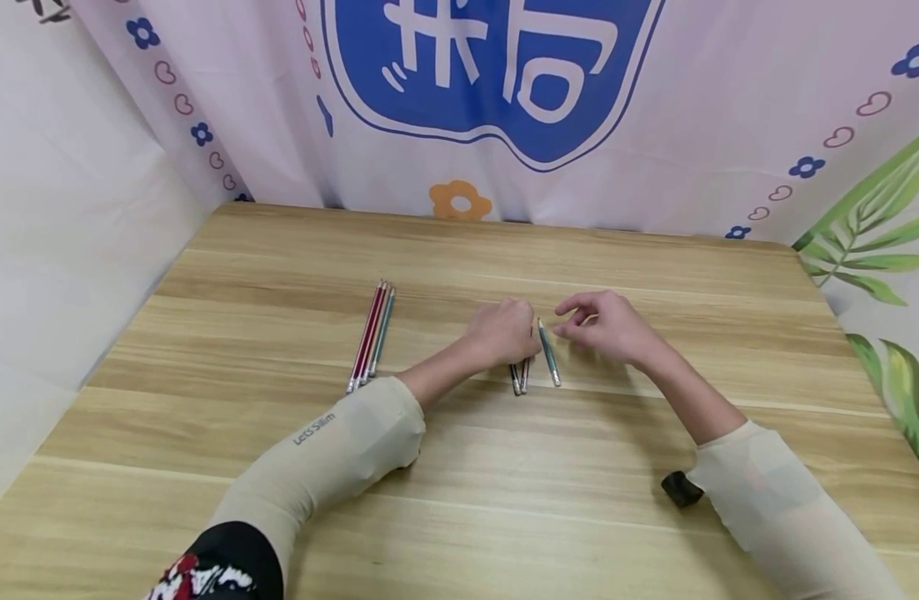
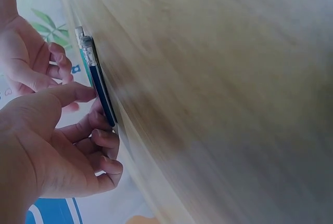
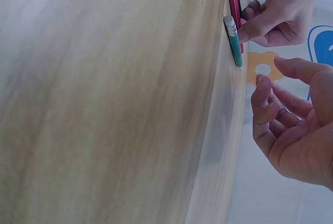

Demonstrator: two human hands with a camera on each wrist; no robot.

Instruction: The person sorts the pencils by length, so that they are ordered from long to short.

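The left hand (image 1: pixel 504 332) rests knuckles-up on the wooden table (image 1: pixel 204 433), fingers curled down onto a pair of pencils (image 1: pixel 520 377); the left wrist view shows its fingertips (image 2: pixel 104 136) pinching against the slim dark-blue shaft of one. The pencil ends protrude from under the hand toward the near edge. Just to the right lies a single teal pencil (image 1: pixel 549 353), thin and straight, with a metal ferrule and eraser cap visible in the right wrist view. It touches neither hand.

The right hand (image 1: pixel 607 327) hovers just beside the teal pencil, fingers loosely bent and spread, thumb and forefinger apart, holding nothing.

Toward the left edge, well apart from the hands, a bundle of pencils (image 1: pixel 371 335) in red, pink and teal lies parallel, shafts touching. A small black object (image 1: pixel 681 488) sits by the right forearm near the near edge.

The table has a pale, straight-grained wood surface. The left sleeve (image 1: pixel 332 454) is beige, smooth fabric printed "Let's Slim". The backdrop (image 1: pixel 729 100) is a wrinkled sheet bearing a blue badge with white characters.
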